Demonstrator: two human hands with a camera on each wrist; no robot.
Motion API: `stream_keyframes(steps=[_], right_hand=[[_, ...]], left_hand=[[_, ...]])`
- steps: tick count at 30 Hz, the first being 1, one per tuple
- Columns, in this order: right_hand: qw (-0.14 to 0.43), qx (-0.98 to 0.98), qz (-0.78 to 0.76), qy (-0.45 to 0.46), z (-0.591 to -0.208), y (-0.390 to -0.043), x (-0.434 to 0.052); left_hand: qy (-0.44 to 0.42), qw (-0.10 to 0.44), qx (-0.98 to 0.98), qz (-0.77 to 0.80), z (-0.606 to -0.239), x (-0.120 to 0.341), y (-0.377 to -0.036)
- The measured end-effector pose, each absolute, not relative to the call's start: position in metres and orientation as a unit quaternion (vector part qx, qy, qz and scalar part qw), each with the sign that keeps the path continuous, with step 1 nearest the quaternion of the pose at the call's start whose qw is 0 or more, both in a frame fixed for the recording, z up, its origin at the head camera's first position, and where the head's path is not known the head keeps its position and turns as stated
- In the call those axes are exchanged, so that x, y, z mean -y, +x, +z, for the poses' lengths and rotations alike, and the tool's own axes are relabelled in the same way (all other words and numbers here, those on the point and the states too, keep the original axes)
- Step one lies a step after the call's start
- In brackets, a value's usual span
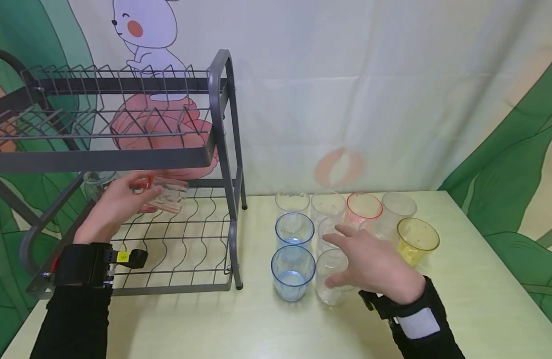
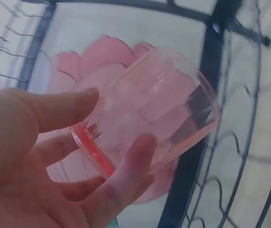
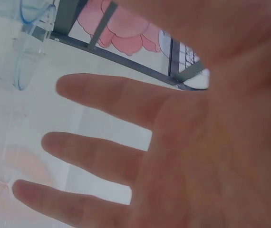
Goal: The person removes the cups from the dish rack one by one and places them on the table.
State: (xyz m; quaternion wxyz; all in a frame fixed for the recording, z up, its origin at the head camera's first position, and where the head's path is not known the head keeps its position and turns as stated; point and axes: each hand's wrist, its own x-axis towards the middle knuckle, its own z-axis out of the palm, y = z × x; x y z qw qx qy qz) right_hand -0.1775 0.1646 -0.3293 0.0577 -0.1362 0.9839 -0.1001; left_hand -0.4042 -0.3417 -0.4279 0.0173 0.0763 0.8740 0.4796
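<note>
Head view: left hand [image 1: 116,204] grips a pink cup [image 1: 161,194] over the rack's lower shelf [image 1: 181,254], by the tabletop's left edge. Left wrist: fingers [image 2: 130,171] wrap its rim. Right wrist: right hand [image 3: 173,133] spread, holding nothing

L hand [image 1: 116,204] curled, R hand [image 1: 374,267] splayed

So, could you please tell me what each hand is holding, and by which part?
The left hand holds a pink cup near its rim. The right hand holds nothing, fingers spread.
</note>
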Motion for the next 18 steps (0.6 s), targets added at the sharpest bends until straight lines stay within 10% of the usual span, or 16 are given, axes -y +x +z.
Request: stream_keyframes(steps=[8,18], right_hand=[[0.013,-0.978,-0.132,-0.162,-0.322,-0.177,-0.180],[-0.014,-0.970,-0.157,-0.186,-0.320,-0.177,-0.176]], left_hand=[[0.103,0.050,-0.837,0.536,-0.353,0.275,-0.306],[0.099,0.083,-0.818,0.560,-0.359,0.269,-0.277]])
